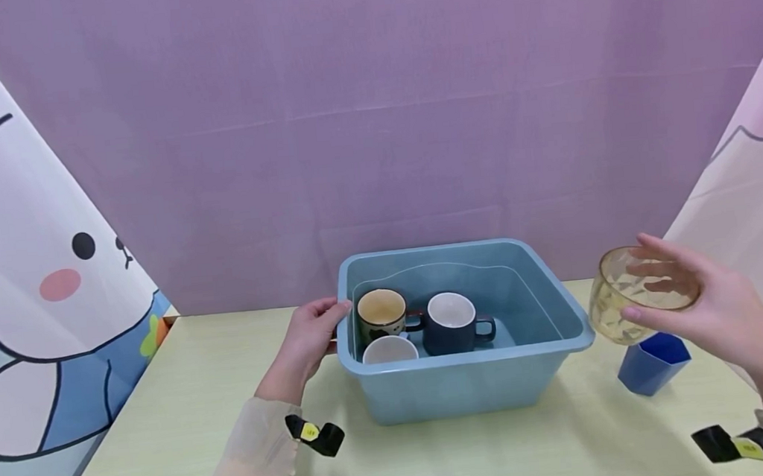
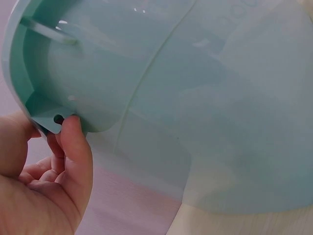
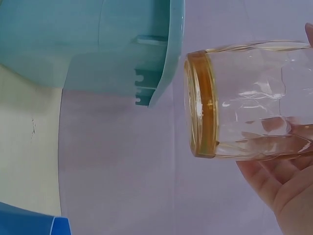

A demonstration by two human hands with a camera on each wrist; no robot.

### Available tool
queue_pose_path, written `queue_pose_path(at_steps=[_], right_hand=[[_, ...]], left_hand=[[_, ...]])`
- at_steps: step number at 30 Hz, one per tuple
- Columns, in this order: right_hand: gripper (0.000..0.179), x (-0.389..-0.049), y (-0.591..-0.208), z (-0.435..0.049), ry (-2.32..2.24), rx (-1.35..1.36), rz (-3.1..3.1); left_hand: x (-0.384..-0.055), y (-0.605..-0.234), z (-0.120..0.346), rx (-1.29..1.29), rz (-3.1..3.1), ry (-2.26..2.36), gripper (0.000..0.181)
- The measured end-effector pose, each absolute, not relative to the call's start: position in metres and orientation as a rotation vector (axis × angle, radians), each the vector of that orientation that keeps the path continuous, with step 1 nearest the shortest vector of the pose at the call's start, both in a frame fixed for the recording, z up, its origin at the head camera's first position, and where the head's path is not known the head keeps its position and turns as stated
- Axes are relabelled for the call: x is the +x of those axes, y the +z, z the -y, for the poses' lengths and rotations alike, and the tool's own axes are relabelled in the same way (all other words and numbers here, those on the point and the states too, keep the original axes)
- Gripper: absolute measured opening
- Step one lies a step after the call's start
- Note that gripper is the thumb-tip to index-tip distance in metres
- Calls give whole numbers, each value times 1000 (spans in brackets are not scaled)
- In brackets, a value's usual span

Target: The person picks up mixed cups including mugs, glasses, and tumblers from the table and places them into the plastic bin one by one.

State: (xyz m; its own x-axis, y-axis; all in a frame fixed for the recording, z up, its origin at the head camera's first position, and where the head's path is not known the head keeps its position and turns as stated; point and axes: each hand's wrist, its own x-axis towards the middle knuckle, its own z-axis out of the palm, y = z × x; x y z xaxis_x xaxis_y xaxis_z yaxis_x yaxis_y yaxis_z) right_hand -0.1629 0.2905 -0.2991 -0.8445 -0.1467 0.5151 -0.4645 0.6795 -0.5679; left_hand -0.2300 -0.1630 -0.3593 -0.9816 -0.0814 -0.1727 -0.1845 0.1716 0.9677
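A blue plastic tub stands on the table, and my left hand grips its left rim, thumb on top and fingers underneath. In the left wrist view the fingers curl up under that rim. Inside the tub are a cream mug with a dark pattern, a dark mug with a white inside and a white-rimmed cup partly hidden by the front wall. Off the tub's right side, my right hand holds a clear amber glass, tilted, with thumb and fingers around it.
A dark blue angular cup stands on the table, right of the tub and below the amber glass. A purple cloth hangs behind the table. Printed cartoon cloths flank it on both sides.
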Motion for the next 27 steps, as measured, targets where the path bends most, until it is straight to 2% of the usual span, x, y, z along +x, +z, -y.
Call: queue_pose_path(at_steps=[18,27], right_hand=[[91,-172,-295,-278,1046,520,2453],[88,-177,-298,-275,1110,636,2443]], left_hand=[[-229,-358,163,-268,-2338,1952,38],[-229,-358,163,-264,-2335,1958,37]])
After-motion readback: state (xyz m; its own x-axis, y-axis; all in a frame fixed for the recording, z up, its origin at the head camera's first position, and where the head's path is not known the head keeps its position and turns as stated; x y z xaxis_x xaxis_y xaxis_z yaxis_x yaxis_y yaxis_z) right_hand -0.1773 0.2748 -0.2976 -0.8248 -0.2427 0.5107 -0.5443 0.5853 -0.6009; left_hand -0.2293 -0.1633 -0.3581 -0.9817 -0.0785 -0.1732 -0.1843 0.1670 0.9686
